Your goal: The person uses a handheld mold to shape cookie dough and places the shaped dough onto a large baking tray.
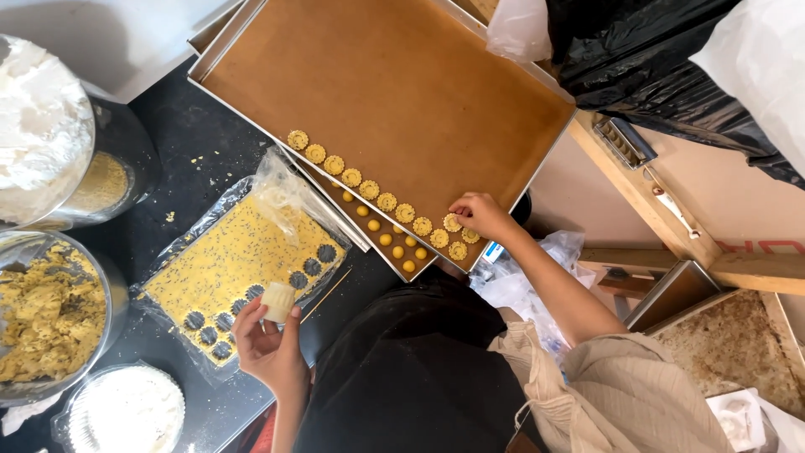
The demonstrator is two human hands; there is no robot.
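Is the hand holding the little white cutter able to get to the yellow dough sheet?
Probably yes. The left hand with the cutter hovers right at the dough sheet edge, and nothing lies between them.

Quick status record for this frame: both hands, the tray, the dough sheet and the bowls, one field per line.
left hand: holds a pale round cutter above the dough sheet
right hand: fingers on a flower-shaped cookie on the tray
tray: brown liner, one diagonal row of cut cookies along its near edge
dough sheet: yellow, speckled, on clear plastic, round holes cut along two edges
bowls: crumbly yellow dough; white flour
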